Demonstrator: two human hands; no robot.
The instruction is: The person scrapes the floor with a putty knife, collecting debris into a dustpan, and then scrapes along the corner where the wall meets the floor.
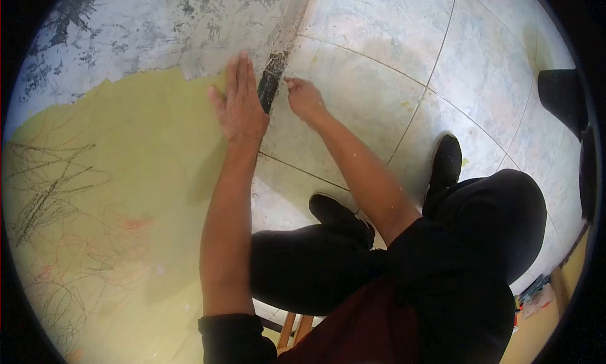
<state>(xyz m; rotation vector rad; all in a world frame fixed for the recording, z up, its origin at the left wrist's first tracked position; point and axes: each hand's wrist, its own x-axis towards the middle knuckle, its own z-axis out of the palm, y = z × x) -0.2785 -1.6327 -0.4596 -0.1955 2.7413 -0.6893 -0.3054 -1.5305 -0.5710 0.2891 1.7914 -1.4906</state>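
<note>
My left hand (242, 105) lies flat against the wall, fingers stretched out, at the border between the yellow-green paint (151, 130) and a bare grey-white patch (151, 33). My right hand (305, 99) is closed just above the tiled floor, close to the wall's base. A tiny dark tip shows at its fingers; what it holds is too small to name. Between the two hands runs a dark, rough strip (270, 86) along the foot of the wall. Its upper part is crusted with brown and grey dirt.
Pale marbled floor tiles (372, 29) with dark joints spread to the right. My legs in black trousers (315, 263) and dark shoes (448, 156) are below. A black object (560, 102) stands at the right edge. Scribbles (50, 193) mark the painted wall. Wooden slats (293, 329) show underneath.
</note>
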